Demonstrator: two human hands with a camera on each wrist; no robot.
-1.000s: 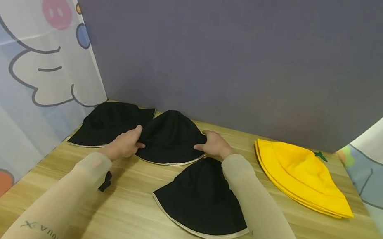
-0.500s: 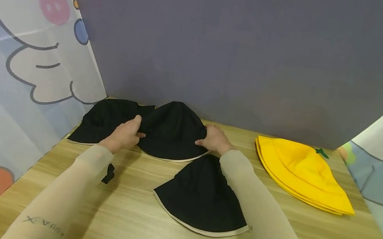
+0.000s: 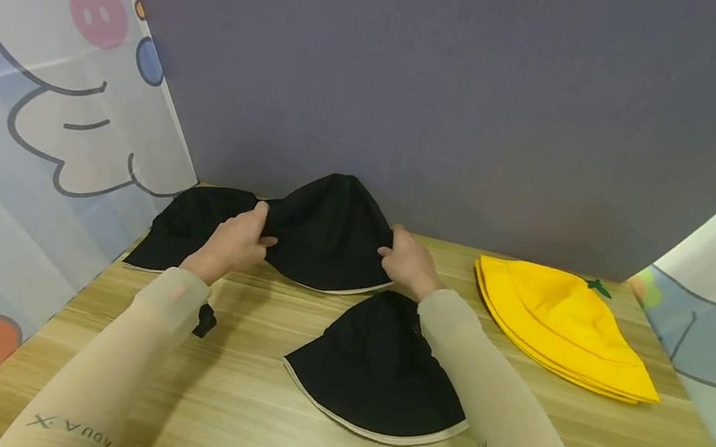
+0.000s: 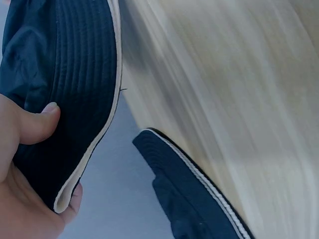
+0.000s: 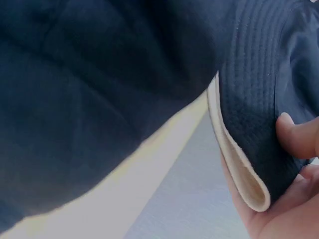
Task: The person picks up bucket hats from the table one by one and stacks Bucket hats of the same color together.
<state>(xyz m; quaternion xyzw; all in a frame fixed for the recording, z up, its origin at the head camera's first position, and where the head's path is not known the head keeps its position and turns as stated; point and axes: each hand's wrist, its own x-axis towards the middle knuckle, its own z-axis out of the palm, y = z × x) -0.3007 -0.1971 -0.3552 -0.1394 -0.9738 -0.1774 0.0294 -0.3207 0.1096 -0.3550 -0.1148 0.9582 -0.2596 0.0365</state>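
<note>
Both hands hold a black bucket hat (image 3: 330,242) with pale edging, folded flat, near the grey back wall. My left hand (image 3: 236,239) pinches its left brim end. My right hand (image 3: 410,261) pinches the opposite end. In the left wrist view the thumb (image 4: 42,124) lies on the stitched brim, other fingers beneath. The right wrist view shows the same kind of pinch, with the right thumb (image 5: 299,139) on the brim. Behind my left hand lies a second black hat (image 3: 191,228). A third black hat (image 3: 380,372) rests nearer me, partly covered by my right sleeve.
Yellow hats (image 3: 560,326), stacked, with a green leaf-shaped tip, lie at the right of the wooden table (image 3: 230,406). A small black strap-like piece (image 3: 205,320) shows beside my left sleeve. The grey wall (image 3: 455,98) stands behind; cartoon-printed cloth hangs on both sides.
The held hat has risen up and back towards the wall, its brim drawn tauter between my hands. Both hands have moved up with it. The other hats lie as before.
</note>
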